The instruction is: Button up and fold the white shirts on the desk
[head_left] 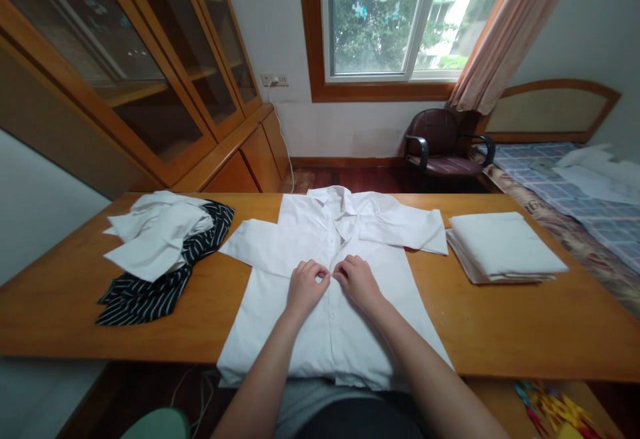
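Notes, head view. A white shirt [330, 339] lay front up on the surface [500, 319], with its collar [333, 202] at the far end, the sleeves spread to either side and the hem drooping over the near edge.

Both hands met at the shirt's front opening, about mid-chest. The left hand [306, 287] had its fingers [320, 271] curled nearly shut, pinching the left edge of the opening. The right hand [357, 282] mirrored it, its fingers [343, 269] closed on the right edge, and the two sets of fingertips almost touched. I could not make out whether a button sat between them; it was too small to tell.

Handling, as I judged it:
- The cloth looked thin, light and limp, with no stiffness except perhaps at the collar and along the doubled front edges.
- It creased easily; wrinkles showed around the hem.
- It seemed likely to slide on the smooth wood if tugged from one side, so I would pull evenly from both.
- The best holds seemed to be the front edges, the shoulder seams and the collar. A pinch in the open cloth would only bunch it.
- Nothing looked fragile apart from the buttons and their threads.

Left of the shirt sat a loose heap [160, 245] of white and striped cloth. Right of the shirt was a squared stack [505, 245] of folded white pieces. Both lay apart from the shirt, though the stack came close to the sleeve.
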Available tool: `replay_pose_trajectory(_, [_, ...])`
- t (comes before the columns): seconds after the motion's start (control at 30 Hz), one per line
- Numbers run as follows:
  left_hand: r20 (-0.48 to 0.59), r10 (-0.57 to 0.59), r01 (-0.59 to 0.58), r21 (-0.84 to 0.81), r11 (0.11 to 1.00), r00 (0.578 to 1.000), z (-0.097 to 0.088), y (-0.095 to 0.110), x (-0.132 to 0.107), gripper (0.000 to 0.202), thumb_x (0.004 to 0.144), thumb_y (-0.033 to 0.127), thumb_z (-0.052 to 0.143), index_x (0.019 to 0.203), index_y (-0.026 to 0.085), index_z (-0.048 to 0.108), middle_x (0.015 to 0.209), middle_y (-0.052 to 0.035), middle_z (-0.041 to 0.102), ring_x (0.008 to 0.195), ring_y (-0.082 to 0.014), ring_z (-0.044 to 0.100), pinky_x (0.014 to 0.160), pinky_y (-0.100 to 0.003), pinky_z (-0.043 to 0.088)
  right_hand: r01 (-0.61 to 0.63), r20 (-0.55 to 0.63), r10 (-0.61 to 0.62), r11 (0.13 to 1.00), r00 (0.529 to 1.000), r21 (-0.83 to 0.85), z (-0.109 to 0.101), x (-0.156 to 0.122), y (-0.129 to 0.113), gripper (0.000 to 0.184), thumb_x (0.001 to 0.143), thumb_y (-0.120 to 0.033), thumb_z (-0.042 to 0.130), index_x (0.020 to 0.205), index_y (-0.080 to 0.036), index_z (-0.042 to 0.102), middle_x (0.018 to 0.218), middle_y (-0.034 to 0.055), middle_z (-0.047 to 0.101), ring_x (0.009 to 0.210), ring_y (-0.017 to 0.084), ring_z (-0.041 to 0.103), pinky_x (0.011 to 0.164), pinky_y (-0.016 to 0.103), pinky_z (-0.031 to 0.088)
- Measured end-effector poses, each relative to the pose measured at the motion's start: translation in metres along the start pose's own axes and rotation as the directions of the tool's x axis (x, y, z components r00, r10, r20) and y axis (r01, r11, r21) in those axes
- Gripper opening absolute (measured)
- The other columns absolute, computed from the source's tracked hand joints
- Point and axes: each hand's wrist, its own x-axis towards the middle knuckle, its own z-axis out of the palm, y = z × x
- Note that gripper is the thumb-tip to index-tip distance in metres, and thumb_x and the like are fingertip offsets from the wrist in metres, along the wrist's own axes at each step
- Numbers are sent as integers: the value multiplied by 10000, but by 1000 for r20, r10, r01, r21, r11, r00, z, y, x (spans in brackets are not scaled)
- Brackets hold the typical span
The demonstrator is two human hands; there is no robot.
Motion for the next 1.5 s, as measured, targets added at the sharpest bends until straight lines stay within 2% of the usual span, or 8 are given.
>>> replay_pose_trajectory(0.17, [-3, -25, 25, 5, 1000, 1000, 3, -1, 2, 113, 860, 238, 657, 751, 214, 674, 799, -15, 668, 835, -203, 582, 799, -336, 432, 9, -18, -9, 1000, 1000, -11, 3, -2, 1, 56, 928, -246, 657, 884, -220, 679, 889, 35, 634, 901, 208, 551, 780, 331, 367])
replay_pose_trajectory(0.43, [64, 8, -7, -21, 1000, 998, 2, -8, 3, 122, 895, 298, 644, 812, 219, 687, 853, -26, 673, 871, -208, 584, 812, -344, 439, 2, -15, -2, 999, 1000, -32, 6, -2, 3, 58, 937, -256, 642, 897, -225, 671, 915, 38, 631, 918, 210, 546, 781, 335, 358])
replay_pose_trajectory(1.5, [53, 46, -40, -104, 994, 998, 2, -12, 1, 140, 909, 296, 631, 806, 213, 678, 837, -23, 656, 859, -204, 570, 800, -323, 430, -66, -37, 66, 998, 997, -7, 1, -3, -5, 88, 909, -240, 650, 836, -200, 679, 856, 31, 633, 888, 196, 538, 788, 318, 339])
